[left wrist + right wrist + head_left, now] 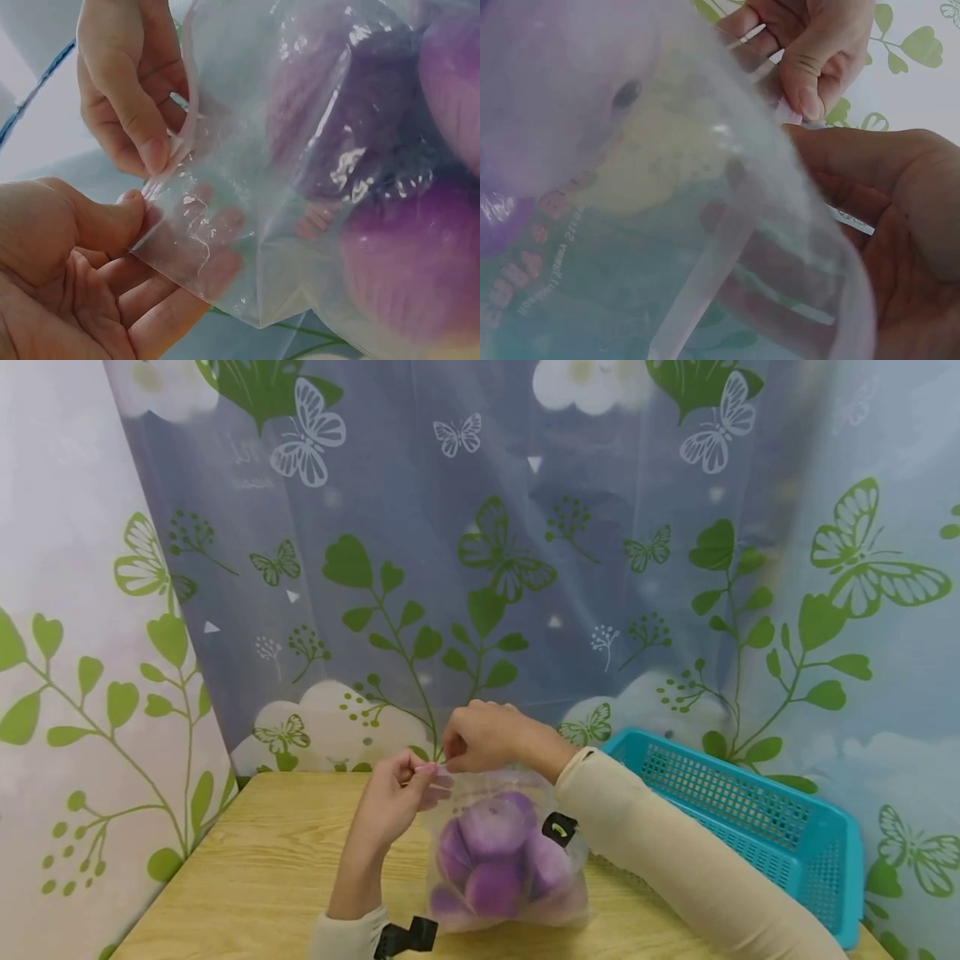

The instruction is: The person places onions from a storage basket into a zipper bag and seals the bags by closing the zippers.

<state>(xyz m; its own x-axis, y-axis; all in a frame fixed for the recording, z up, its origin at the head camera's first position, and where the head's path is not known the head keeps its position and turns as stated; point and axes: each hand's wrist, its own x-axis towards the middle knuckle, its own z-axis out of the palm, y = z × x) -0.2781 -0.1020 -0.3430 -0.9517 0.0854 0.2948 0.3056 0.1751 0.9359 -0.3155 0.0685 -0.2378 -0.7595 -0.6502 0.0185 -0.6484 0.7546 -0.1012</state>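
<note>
A clear plastic bag (pixel 467 789) stands upright at the front of the table, filled with several rounded purple things (pixel 495 887). One of these shows a dark oval spot in the right wrist view. My left hand (pixel 393 797) pinches the bag's upper left corner between thumb and forefinger, its other fingers behind the film. Right beside it, my right hand (pixel 483 735) pinches the top edge from above. The left wrist view has both thumbs close together on the pale edge strip (pixel 193 97). Pink lettering (pixel 536 262) on the bag shows in the right wrist view.
A turquoise perforated basket (pixel 851 860) stands to the right, partly behind my right sleeve (pixel 675 868). The wooden table (pixel 262 843) ends at a curtain (pixel 420 468) printed with leaves and butterflies. Black camera straps (pixel 408 935) sit at my wrists.
</note>
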